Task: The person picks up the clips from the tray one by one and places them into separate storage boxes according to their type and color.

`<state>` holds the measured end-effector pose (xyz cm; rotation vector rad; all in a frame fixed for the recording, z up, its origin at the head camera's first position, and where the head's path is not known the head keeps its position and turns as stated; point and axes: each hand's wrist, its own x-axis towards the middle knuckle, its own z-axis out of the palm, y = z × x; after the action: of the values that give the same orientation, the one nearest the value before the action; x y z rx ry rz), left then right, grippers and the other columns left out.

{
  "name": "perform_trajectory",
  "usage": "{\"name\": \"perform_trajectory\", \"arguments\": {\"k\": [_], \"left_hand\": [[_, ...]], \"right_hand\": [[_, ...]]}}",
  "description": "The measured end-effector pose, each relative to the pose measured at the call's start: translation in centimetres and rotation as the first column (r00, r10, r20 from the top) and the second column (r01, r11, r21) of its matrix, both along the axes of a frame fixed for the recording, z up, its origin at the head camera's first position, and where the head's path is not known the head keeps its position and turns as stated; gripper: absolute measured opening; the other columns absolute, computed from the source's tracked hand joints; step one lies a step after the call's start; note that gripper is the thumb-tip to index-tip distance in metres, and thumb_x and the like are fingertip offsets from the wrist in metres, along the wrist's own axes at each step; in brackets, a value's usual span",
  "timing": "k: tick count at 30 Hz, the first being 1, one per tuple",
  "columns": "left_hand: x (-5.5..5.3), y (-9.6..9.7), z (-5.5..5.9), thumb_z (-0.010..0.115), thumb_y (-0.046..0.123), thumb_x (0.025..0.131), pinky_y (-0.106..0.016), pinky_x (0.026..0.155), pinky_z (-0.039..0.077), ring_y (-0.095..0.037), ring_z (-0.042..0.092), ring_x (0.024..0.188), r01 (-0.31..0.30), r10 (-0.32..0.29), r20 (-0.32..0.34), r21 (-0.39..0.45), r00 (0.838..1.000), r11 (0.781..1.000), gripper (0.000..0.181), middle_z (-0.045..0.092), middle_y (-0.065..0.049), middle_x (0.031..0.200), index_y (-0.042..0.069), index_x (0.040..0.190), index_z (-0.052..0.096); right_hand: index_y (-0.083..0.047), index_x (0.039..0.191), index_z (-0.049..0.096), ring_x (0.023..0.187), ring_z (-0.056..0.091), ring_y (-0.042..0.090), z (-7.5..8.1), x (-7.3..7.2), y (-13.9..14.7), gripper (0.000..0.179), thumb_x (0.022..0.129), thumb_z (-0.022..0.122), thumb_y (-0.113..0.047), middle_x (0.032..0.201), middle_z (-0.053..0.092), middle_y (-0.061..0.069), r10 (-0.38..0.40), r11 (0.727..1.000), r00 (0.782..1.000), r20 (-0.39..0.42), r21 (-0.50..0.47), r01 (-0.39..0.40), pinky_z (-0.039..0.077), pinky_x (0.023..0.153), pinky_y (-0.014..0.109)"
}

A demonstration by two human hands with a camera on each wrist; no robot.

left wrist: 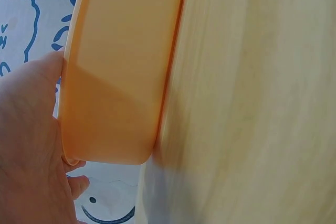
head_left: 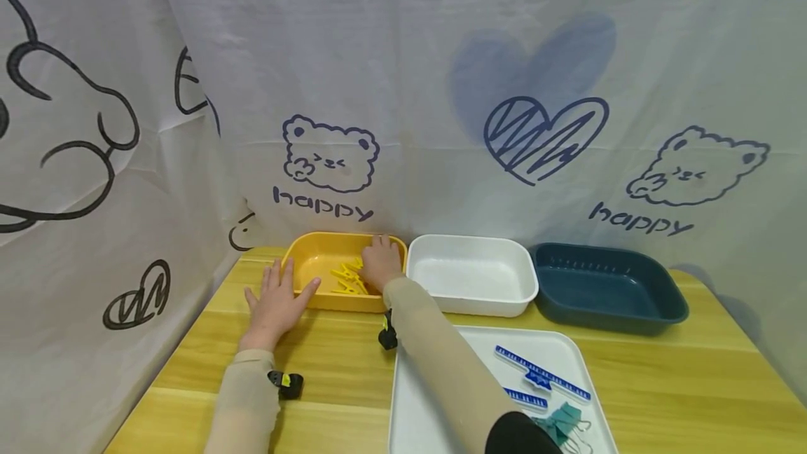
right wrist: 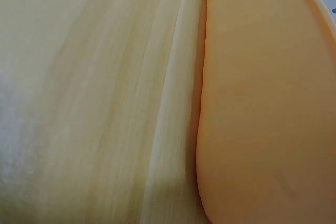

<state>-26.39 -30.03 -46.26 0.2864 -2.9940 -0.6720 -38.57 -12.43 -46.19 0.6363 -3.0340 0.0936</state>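
Steadying the yellow tub with the left hand, fingers apart, should help the right hand, grip impossible to tell, work beside the clips.

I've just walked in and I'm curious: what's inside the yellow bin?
Several small yellow clips show inside the yellow bin, beside the person's right grip. That grip covers part of the right end, so anything beneath it, or held in it, can't be seen.

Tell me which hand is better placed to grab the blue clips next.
Probably the right hand: it's nearer the blue clips, its sleeve crossing their white tray. The left hand is farther off, at the yellow bin.
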Motion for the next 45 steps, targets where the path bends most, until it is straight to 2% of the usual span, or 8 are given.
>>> {"name": "perform_trajectory", "arguments": {"k": [17,23,32,38,45], "left_hand": [[0.0,0.1,0.0,0.026,0.073,0.094,-0.077,0.109,-0.007,-0.047,-0.002,0.149,-0.002,0.002,0.001,0.000,1.000,1.000,0.095,-0.001,-0.025,0.163,0.005,0.157,0.005],[0.0,0.2,0.2,0.027,0.072,0.094,-0.077,0.109,-0.007,-0.047,-0.003,0.149,0.000,0.000,0.001,0.003,1.000,1.000,0.094,-0.001,-0.026,0.162,0.006,0.157,0.004],[0.0,0.2,0.2,0.028,0.071,0.095,-0.077,0.109,-0.009,-0.047,-0.005,0.149,-0.005,0.005,0.007,0.016,1.000,1.000,0.094,-0.002,-0.026,0.162,0.005,0.157,0.005],[0.0,0.2,-0.1,0.029,0.071,0.095,-0.077,0.108,-0.008,-0.048,-0.003,0.149,0.000,0.000,0.004,0.018,1.000,1.000,0.094,-0.001,-0.027,0.162,0.005,0.157,0.006],[0.0,0.2,0.0,0.028,0.070,0.095,-0.077,0.109,-0.008,-0.048,-0.003,0.149,-0.003,0.003,-0.002,0.013,1.000,1.000,0.093,-0.001,-0.027,0.162,0.005,0.157,0.005]], "right_hand": [[-0.014,0.103,0.073,0.117,0.042,0.024,-0.3,-0.3,-0.1,0.030,0.089,0.069,-0.040,0.128,0.055,0.005,-0.015,1.000,1.000,-0.008,-0.021,0.014,0.040,0.108,0.041],[-0.013,0.100,0.074,0.114,0.042,0.023,0.3,0.1,0.1,0.028,0.091,0.068,-0.038,0.126,0.055,0.005,-0.006,0.999,0.998,-0.065,-0.047,0.003,0.041,0.106,0.038],[-0.012,0.117,0.068,0.109,0.043,0.022,0.8,0.7,0.5,0.040,0.090,0.068,-0.042,0.120,0.054,0.005,0.018,0.995,0.987,-0.159,-0.095,-0.033,0.043,0.103,0.037],[-0.015,0.127,0.061,0.111,0.043,0.021,0.8,1.2,0.9,0.047,0.092,0.063,-0.045,0.122,0.053,0.005,0.045,0.994,0.982,-0.182,-0.094,-0.063,0.042,0.104,0.036],[-0.015,0.124,0.060,0.108,0.044,0.021,0.6,1.6,1.5,0.041,0.092,0.063,-0.040,0.117,0.053,0.004,0.065,0.984,0.971,-0.231,-0.146,-0.101,0.043,0.099,0.035]]}}
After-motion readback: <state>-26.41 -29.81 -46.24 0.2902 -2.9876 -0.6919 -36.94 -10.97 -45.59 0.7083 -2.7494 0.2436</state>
